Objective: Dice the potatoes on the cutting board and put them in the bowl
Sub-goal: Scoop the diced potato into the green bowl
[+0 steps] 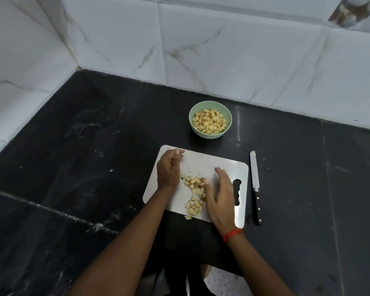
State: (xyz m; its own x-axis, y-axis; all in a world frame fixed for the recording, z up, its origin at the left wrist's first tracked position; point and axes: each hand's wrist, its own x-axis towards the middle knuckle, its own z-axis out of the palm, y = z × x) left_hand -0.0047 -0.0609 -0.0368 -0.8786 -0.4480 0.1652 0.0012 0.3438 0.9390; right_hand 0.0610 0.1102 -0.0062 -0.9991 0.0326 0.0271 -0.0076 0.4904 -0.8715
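On the cutting board (212,163), pale potato dice (193,189) lie between left hand (169,168) and right hand (221,201), fingers (220,171) relaxed.

Single head-worn wide-angle view looks forward and down, close above the surface (77,171). Tiled wall (201,50) spans 12 o'clock; cutting board (201,163) sits just below centre.

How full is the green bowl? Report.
Partly full: potato dice heap inside the green bowl, below its rim; other dice lie on the cutting board.

Bare left hand (169,167); bare right hand (220,199), red thread band (233,234) round its wrist.
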